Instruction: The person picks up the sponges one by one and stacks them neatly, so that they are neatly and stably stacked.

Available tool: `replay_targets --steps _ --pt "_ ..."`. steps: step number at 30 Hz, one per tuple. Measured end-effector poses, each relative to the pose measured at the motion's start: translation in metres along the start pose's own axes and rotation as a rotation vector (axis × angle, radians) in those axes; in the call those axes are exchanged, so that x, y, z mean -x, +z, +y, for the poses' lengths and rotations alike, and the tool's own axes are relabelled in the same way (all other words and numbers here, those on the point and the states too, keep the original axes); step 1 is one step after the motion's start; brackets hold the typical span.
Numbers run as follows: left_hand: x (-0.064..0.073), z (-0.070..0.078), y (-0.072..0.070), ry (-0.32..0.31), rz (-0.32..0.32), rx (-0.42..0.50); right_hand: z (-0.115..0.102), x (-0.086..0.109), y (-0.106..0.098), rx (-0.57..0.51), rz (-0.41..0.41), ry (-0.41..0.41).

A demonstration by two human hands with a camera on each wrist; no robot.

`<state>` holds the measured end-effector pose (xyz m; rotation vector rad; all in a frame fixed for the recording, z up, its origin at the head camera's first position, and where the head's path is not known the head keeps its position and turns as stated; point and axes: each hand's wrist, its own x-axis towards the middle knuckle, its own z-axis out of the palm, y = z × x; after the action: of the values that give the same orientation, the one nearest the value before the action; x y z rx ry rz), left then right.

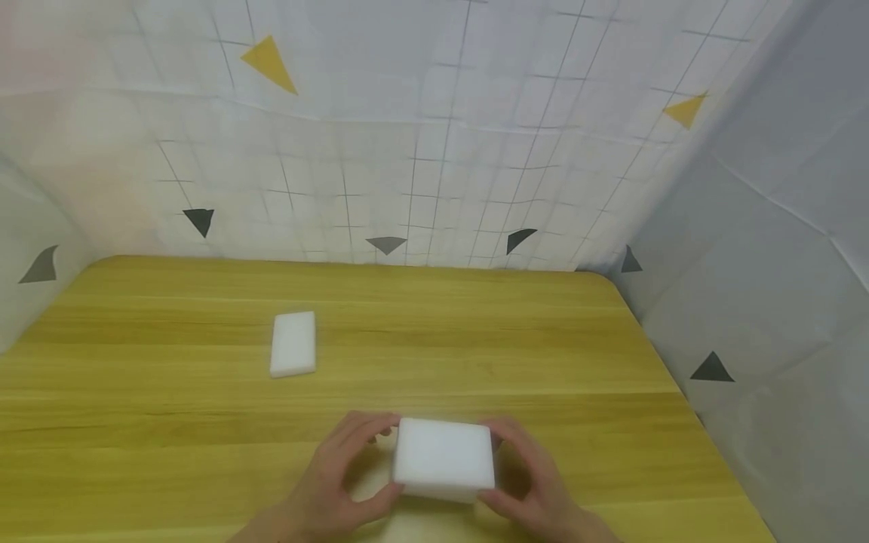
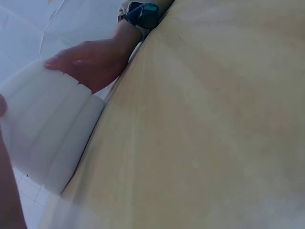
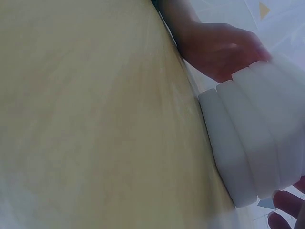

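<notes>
Near the front edge of the table, a stack of white sponges (image 1: 444, 456) sits between both hands. My left hand (image 1: 334, 477) holds its left end, thumb at the near corner and fingertips at the far one. The right hand (image 1: 532, 479) grips the right end in the same way. Several flat layers show in the stack (image 3: 252, 138) in the right wrist view, the lowest lying against the table; in the left wrist view the thumb of the right hand (image 2: 97, 62) lies against the upper layers. One more white sponge (image 1: 293, 344) lies flat by itself, farther back and to the left.
The wooden table (image 1: 475, 339) has rounded far corners. White sheeting with grid lines and triangular marks (image 1: 387, 244) hangs behind it, and a grey-white sheet (image 1: 767, 302) runs along the right side.
</notes>
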<state>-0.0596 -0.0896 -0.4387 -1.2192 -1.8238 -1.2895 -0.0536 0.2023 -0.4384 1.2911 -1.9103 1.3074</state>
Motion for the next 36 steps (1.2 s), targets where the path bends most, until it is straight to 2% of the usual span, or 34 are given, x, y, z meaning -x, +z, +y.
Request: replay_targets --steps 4,7,10,13,16,19,23,27,36 --pt "0.003 -0.004 -0.005 -0.046 0.006 0.014 -0.001 0.000 0.001 0.013 0.000 0.017" --pt "0.004 -0.010 -0.010 -0.112 0.029 -0.050 -0.002 0.002 0.001 0.022 -0.004 0.039" --pt "0.005 -0.018 -0.019 -0.231 0.059 -0.178 -0.002 0.003 0.002 0.022 -0.006 0.051" --pt "0.005 -0.030 -0.029 -0.323 0.119 -0.335 -0.001 0.004 0.001 0.021 -0.006 0.047" --pt "0.005 -0.043 -0.042 -0.345 0.180 -0.475 -0.001 0.005 0.001 0.019 -0.009 0.051" --pt "0.006 -0.052 -0.053 -0.373 0.205 -0.579 -0.001 0.005 0.001 0.017 -0.012 0.058" --pt "0.007 -0.056 -0.062 -0.497 0.189 -0.698 -0.002 0.004 0.000 0.017 -0.008 0.045" --pt "0.008 -0.057 -0.066 -0.611 0.135 -0.771 -0.004 0.000 0.000 0.022 -0.001 0.030" --pt "0.012 -0.060 -0.064 -0.679 0.069 -0.798 -0.015 -0.013 0.000 0.007 0.002 0.014"
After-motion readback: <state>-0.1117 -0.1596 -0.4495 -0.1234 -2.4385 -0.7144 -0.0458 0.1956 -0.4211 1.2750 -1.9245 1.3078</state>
